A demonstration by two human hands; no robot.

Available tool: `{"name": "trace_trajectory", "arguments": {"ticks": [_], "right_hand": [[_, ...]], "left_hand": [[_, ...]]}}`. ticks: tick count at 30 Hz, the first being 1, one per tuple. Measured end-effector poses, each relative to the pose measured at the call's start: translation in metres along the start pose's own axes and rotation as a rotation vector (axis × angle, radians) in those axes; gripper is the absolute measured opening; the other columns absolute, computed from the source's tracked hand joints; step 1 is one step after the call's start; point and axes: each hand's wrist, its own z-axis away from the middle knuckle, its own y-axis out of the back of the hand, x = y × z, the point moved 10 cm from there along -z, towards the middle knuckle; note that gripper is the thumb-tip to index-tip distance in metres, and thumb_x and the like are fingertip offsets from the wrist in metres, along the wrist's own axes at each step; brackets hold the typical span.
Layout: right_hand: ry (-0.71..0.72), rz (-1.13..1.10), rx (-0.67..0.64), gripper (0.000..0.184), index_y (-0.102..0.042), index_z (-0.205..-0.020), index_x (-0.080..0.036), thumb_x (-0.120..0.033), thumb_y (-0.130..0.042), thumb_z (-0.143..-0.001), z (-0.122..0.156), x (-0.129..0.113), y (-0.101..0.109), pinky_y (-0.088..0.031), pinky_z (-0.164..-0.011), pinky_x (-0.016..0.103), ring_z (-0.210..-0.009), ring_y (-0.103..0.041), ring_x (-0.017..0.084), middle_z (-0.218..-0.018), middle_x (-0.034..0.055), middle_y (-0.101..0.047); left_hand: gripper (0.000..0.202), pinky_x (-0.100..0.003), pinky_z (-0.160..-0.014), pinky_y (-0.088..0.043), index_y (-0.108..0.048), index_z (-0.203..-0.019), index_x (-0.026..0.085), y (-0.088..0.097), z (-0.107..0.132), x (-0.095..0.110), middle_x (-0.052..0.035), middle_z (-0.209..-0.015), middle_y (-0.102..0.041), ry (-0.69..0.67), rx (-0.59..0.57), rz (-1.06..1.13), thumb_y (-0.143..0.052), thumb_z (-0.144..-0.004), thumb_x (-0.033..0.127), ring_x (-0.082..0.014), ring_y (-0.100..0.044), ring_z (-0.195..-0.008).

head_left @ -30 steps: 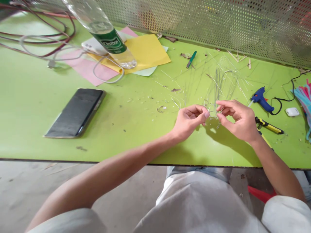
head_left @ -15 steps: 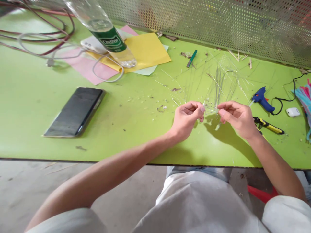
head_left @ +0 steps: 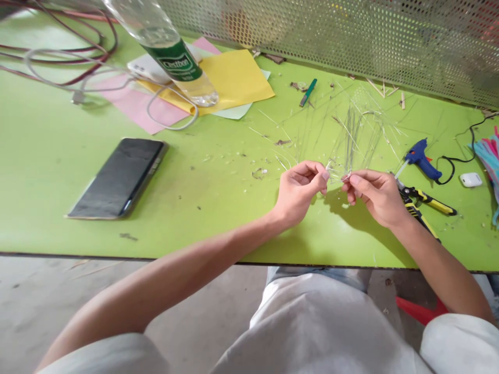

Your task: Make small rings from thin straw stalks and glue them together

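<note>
One wisp of fine, clear strands (head_left: 336, 174) hangs just above the bench (head_left: 202, 218), pinched at opposite sides between the left hand (head_left: 299, 191) and the right hand (head_left: 376, 196), each gripping it between thumb and fingertips. The strands look very light, thin and springy, and probably brittle, so they would likely bend or snap under rough handling. A close pinch near the joined middle seems safest, since the long ends would flex. More loose strands (head_left: 360, 132) lie on the bench beyond. Compared with a second ago, the right hand's fingers have closed from a looser, spread shape into a tight pinch, and that hand now sits lower, beside the yellow-handled cutters (head_left: 427, 201).
</note>
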Motion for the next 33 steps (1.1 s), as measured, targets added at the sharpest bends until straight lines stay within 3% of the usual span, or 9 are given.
{"name": "trace_trajectory", "arguments": {"ticks": [7,23,29,33], "right_hand": [[0.033,-0.018,0.074,0.032,-0.085,-0.085,-0.022,-0.048,-0.098,-0.073,0.0007,0.0011,0.0031,-0.056,-0.053,0.025,-0.055,-0.065,0.011,-0.075,0.0017,-0.079],[0.102,0.035,0.074,0.023,-0.086,-0.088,-0.021,-0.043,-0.091,-0.084,0.0025,-0.0027,0.0042,-0.059,-0.055,0.026,-0.057,-0.068,0.011,-0.078,0.002,-0.08],[0.085,-0.024,0.059,0.022,-0.086,-0.089,-0.022,-0.042,-0.093,-0.082,0.0024,-0.0018,0.0016,-0.059,-0.055,0.024,-0.057,-0.068,0.011,-0.077,0.0013,-0.08],[0.011,-0.126,0.072,0.029,-0.085,-0.084,-0.023,-0.045,-0.099,-0.073,0.0003,0.0028,-0.0004,-0.056,-0.051,0.023,-0.054,-0.065,0.01,-0.072,0.0004,-0.079]], "left_hand": [[0.042,-0.019,-0.057,-0.049,-0.073,-0.074,0.017,0.0012,0.0004,0.0017,0.0036,-0.061,-0.064,-0.022,0.019,0.014,-0.105,-0.064,0.044,-0.0072,-0.056,-0.055],[0.038,-0.019,-0.057,-0.05,-0.075,-0.077,0.017,-0.0001,-0.0013,-0.0025,0.003,-0.067,-0.066,-0.024,-0.04,0.038,-0.103,-0.068,0.042,-0.0073,-0.059,-0.057],[0.037,-0.021,-0.058,-0.052,-0.075,-0.078,0.018,-0.0021,-0.0016,-0.0036,0.0022,-0.067,-0.067,-0.007,-0.064,0.022,-0.1,-0.071,0.044,-0.0087,-0.06,-0.058],[0.038,-0.021,-0.06,-0.054,-0.076,-0.079,0.018,-0.0036,-0.001,-0.0023,0.0022,-0.068,-0.068,0.002,-0.07,0.044,-0.102,-0.07,0.045,-0.0087,-0.061,-0.059]]}}
